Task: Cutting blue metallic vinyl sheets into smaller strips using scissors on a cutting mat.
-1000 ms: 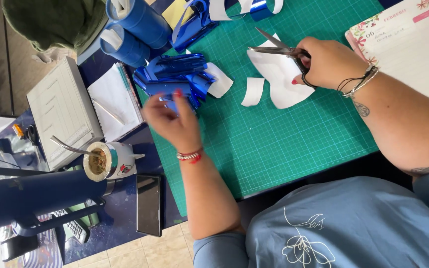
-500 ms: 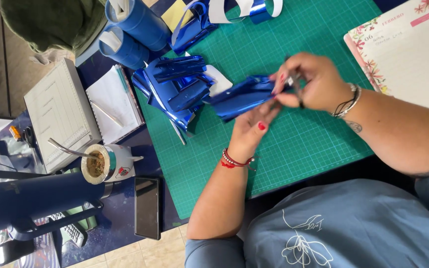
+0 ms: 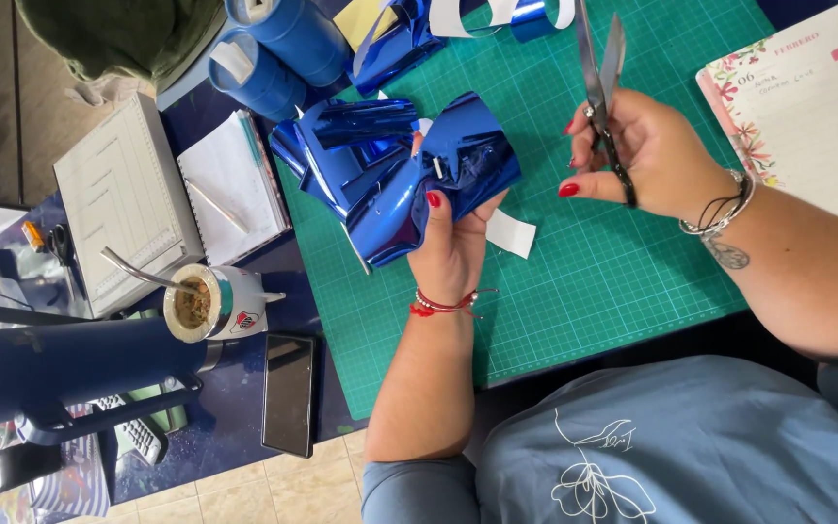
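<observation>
Since the earlier frame the right hand [image 3: 657,155] has drawn away from the blue foil piece [image 3: 438,184] and lifted the scissors [image 3: 601,73], blades now parted and pointing away from the body; its grip is closed through the scissor handles. The left hand [image 3: 453,243] has its grip closed on the shiny blue foil piece, thumb on top, holding it above the green cutting mat [image 3: 613,272] on the desk. A small white paper scrap [image 3: 513,233] lies on the mat just beside that hand. More blue foil pieces [image 3: 341,146] lie behind the held one.
</observation>
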